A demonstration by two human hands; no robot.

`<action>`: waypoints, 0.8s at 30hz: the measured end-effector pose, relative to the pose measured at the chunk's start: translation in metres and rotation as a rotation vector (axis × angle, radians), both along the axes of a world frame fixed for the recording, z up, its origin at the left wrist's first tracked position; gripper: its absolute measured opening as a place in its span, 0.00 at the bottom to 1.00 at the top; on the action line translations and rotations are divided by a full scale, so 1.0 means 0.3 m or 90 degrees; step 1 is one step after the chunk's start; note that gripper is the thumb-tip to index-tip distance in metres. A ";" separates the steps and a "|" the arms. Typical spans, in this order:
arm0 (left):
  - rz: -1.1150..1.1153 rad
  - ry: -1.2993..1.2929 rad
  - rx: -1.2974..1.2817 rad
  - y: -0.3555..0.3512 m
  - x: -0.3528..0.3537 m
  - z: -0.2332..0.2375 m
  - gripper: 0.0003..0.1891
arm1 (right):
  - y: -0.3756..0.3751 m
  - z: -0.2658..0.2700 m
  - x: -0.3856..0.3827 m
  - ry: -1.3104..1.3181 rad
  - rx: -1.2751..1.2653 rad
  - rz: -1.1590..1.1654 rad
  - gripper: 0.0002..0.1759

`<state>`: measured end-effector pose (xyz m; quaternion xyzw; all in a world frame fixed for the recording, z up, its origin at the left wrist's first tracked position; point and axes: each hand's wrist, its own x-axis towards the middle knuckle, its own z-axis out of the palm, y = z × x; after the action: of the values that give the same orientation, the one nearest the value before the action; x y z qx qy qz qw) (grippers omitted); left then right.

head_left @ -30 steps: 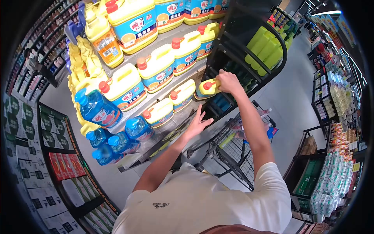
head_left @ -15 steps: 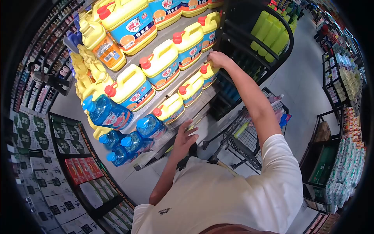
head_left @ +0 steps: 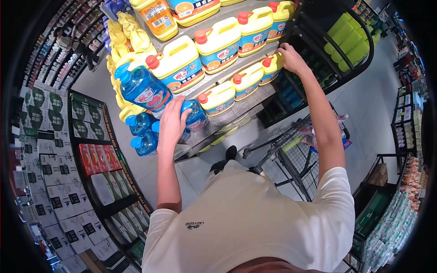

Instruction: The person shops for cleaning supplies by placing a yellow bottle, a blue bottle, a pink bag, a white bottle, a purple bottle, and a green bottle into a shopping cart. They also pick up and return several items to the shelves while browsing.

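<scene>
Small yellow jug [head_left: 271, 69] at the upper right of the frame, at the far end of the lower row on the shelf [head_left: 257, 97]. Right hand [head_left: 293, 60] at its handle side, fingers bent against it; impossible to tell whether fully closed on the handle. For good control, better to hook the fingers well under the handle, hold the base level and move slowly, without knocking the middle jug [head_left: 248, 83] just beside it or the large yellow jug [head_left: 256, 35] above. Nearest in the same row, towards the centre: red-capped jug [head_left: 217, 101].

Left of centre, left hand [head_left: 171, 122] loosely open over the blue bottles, thumb spread near the cap of a small blue bottle [head_left: 196, 115]; contact unclear. Best to put no weight there. Behind the fingers, large blue bottle [head_left: 144, 90]. Right of centre, shopping cart [head_left: 291, 167]; farther out, at the upper right, green bottles [head_left: 348, 50].
</scene>
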<state>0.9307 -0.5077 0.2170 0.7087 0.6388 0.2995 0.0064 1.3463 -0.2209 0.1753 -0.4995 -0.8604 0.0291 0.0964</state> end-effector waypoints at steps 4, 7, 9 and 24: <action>0.013 -0.082 -0.071 0.016 0.013 -0.042 0.18 | -0.189 0.060 0.020 0.135 0.144 0.003 0.23; 0.007 -0.116 -0.039 0.011 0.019 -0.054 0.16 | -0.342 0.111 0.077 0.172 0.133 -0.040 0.19; 0.023 -0.118 -0.030 0.018 0.023 -0.055 0.14 | -0.418 0.105 0.142 0.176 0.146 -0.057 0.18; 0.062 -0.040 0.007 0.024 0.028 -0.082 0.14 | -1.025 -0.043 0.664 0.204 0.161 -0.370 0.12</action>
<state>0.9390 -0.5006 0.1923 0.6674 0.6701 0.3250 0.0078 1.5456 -0.5285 0.1623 -0.6967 -0.6532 -0.0283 0.2952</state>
